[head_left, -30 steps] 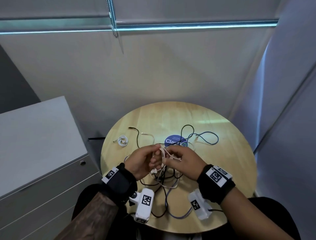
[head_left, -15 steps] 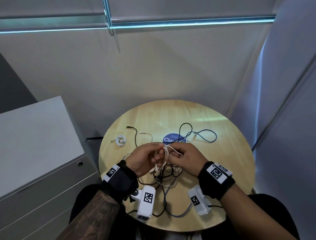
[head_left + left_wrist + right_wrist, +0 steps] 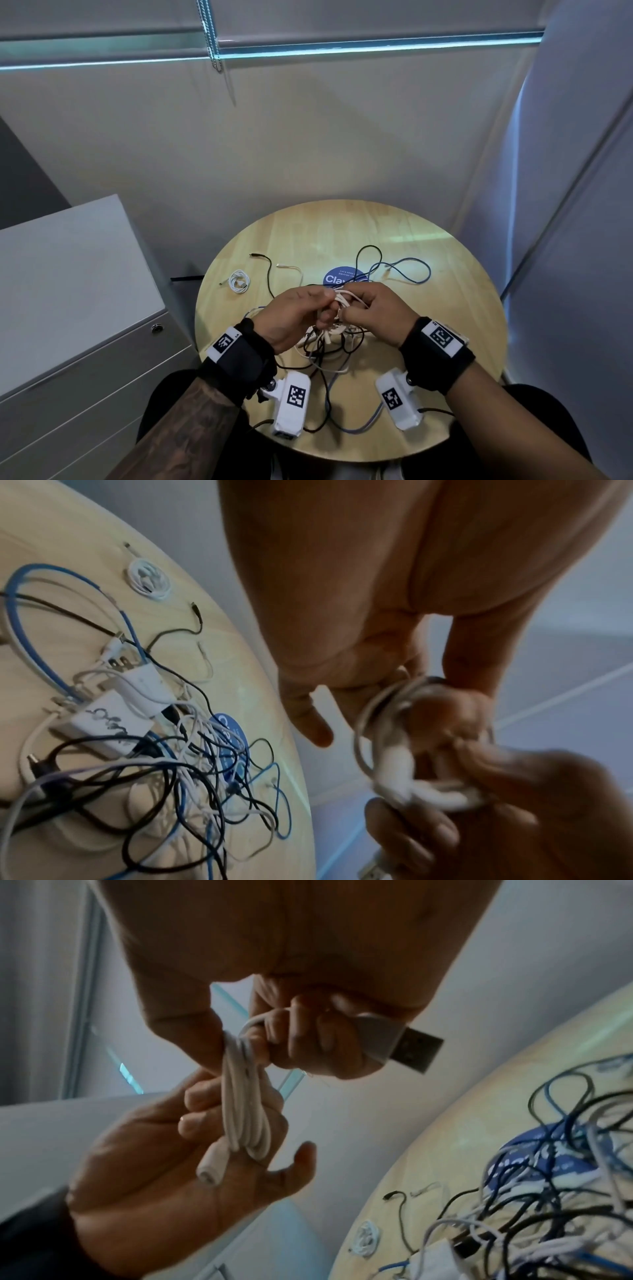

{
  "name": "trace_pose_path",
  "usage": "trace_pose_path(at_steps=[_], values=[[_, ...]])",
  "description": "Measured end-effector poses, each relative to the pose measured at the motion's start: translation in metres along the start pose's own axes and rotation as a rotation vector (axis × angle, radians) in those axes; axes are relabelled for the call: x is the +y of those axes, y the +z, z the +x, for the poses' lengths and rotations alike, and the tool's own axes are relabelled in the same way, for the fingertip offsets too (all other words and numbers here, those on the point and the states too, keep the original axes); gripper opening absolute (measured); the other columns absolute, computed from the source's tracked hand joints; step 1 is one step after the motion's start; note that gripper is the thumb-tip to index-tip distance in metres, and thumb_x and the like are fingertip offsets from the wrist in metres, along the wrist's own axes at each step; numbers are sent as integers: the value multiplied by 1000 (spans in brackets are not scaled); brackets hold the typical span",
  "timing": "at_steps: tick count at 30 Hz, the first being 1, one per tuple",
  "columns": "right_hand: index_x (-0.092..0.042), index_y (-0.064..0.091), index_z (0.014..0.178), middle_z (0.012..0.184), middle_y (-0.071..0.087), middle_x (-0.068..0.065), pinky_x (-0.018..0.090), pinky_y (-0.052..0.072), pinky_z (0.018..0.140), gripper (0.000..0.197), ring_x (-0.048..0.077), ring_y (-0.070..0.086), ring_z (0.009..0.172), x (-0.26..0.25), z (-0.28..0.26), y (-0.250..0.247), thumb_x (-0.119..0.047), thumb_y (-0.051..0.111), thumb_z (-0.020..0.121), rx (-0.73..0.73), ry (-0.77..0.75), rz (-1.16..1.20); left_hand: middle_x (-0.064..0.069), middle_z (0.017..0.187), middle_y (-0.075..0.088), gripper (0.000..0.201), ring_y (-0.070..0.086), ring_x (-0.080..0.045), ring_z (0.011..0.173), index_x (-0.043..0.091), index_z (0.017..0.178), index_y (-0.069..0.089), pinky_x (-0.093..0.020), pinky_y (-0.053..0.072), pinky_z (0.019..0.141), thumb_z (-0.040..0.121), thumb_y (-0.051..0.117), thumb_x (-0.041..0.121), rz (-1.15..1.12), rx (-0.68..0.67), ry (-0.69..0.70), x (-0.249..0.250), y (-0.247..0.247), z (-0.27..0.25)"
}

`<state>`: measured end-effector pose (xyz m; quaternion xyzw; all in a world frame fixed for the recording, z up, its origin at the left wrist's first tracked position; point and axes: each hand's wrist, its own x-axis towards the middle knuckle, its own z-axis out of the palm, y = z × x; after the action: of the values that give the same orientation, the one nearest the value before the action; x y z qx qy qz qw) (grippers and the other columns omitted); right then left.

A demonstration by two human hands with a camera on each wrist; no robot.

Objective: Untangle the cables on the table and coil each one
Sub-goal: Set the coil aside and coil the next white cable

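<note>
I have the white cable [image 3: 245, 1110] bunched into loops between both hands, lifted above the tangle [image 3: 329, 346] that lies on the round table [image 3: 445, 308]. My left hand [image 3: 192, 1172] has its fingers curled loosely around the bundle of loops, with the small round plug resting near my palm. My right hand [image 3: 274, 993] pinches the top of the loops between thumb and forefinger, and the other fingers are curled tight over the flat USB plug [image 3: 407, 1047], which sticks out past them.

The cable feels light and soft, I judge, smooth enough to slip, so the loops will spring apart if I loosen my hold. The best place to hold is across all the strands at once, near the middle of the bundle, and by the stiff plug housing when I wrap the tail, not by the thin joint behind it.

1 small coil [image 3: 239, 281] already lies left of the tangle. The black and blue cables [image 3: 407, 274] beyond the tangle are not yet coiled.
</note>
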<state>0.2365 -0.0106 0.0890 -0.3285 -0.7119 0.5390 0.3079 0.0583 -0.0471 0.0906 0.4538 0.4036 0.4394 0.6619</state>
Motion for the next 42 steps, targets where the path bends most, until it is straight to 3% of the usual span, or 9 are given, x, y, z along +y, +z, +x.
trace_pose_path(at_steps=[4, 6, 11, 16, 21, 27, 35, 39, 42], values=[[-14, 69, 90, 74, 64, 3, 26, 45, 68, 10, 6, 54, 69, 9, 1, -3, -21, 65, 82, 34, -1, -106, 4, 59, 47, 29, 37, -8, 52, 8, 73, 52, -18, 31, 53, 98, 50, 21, 24, 129, 2, -2, 7, 3], [-11, 67, 94, 73, 63, -8, 20, 42, 66, 9, 0, 54, 68, 11, 1, -7, -14, 59, 93, 67, 8, -128, 6, 56, 43, 31, 35, -8, 51, 10, 72, 50, -17, 32, 51, 101, 47, 21, 77, 192, 4, -2, 5, 4], [-22, 70, 106, 97, 60, -10, 27, 45, 86, 18, 7, 55, 93, 24, 2, -13, -14, 58, 95, 120, -142, -569, 5, 57, 39, 32, 31, -8, 51, 10, 73, 49, -18, 28, 50, 102, 45, 21, 44, 237, 9, -3, 5, 4], [-19, 66, 93, 90, 69, -2, 31, 54, 82, 21, 12, 68, 83, 18, 2, -3, -3, 53, 97, 246, 44, -43, 4, 55, 39, 32, 32, -9, 50, 8, 73, 50, -16, 31, 48, 102, 46, 20, 55, 206, -21, -1, 5, 6], [-19, 61, 93, 80, 67, -7, 25, 52, 68, 26, 11, 64, 68, 13, 6, 2, 1, 44, 100, 306, 43, 89, 13, 53, 49, 31, 35, -6, 50, 10, 73, 52, -16, 31, 50, 102, 45, 19, 255, 129, -41, 10, 5, 5], [-9, 63, 96, 80, 63, 13, 32, 49, 65, 19, 25, 57, 71, 11, 10, 11, 3, 48, 97, 331, 128, 357, 6, 55, 44, 29, 30, -5, 48, 6, 73, 51, -14, 27, 44, 100, 45, 16, -51, 132, -50, 11, 10, 7], [-16, 67, 105, 71, 71, -3, 23, 50, 65, 27, 8, 62, 64, 15, -3, 19, 5, 56, 92, 282, 63, 176, 5, 57, 39, 30, 27, -5, 51, 4, 85, 57, -15, 22, 47, 103, 42, 22, -296, 193, 3, -3, 11, 4], [-28, 68, 105, 89, 74, -1, 28, 53, 79, 37, 14, 68, 84, 12, -8, 20, -1, 60, 81, 227, 5, 148, 8, 52, 36, 31, 28, -5, 45, 10, 80, 52, -19, 23, 49, 103, 41, 27, -150, 261, 32, -5, 11, 1], [-39, 57, 122, 104, 70, -9, 29, 55, 74, 56, 18, 66, 91, 11, -13, 24, -16, 74, 74, 153, -9, -23, 8, 51, 47, 30, 40, -5, 43, 9, 82, 52, -24, 33, 55, 104, 40, 27, -146, 293, 55, -3, 14, -1]])
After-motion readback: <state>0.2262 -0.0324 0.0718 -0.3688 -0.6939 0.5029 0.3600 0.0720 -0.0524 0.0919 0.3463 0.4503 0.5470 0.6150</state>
